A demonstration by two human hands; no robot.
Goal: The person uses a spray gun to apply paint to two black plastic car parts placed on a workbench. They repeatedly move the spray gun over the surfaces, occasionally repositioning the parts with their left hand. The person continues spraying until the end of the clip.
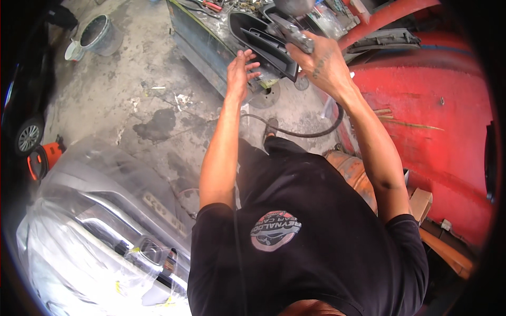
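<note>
My right hand (326, 67) is closed around a metal spray gun (290, 31), which has a rounded grey cup at its far end and looks slightly blurred. Below and left of the gun lies a long black plastic trim panel (252, 32) with a deep recess, resting on a cluttered metal workbench (197, 52). My left hand (241, 75) is raised beside the panel's near left side, fingers apart and holding nothing. Whether its fingertips touch the panel, I cannot tell.
Red-handled pliers (212, 6) and loose parts lie on the bench. A red car body panel (421, 110) stands at right. A dark hose (311, 135) crosses the concrete floor. Buckets (108, 45) stand far left, and a plastic-covered car (105, 210) is near left.
</note>
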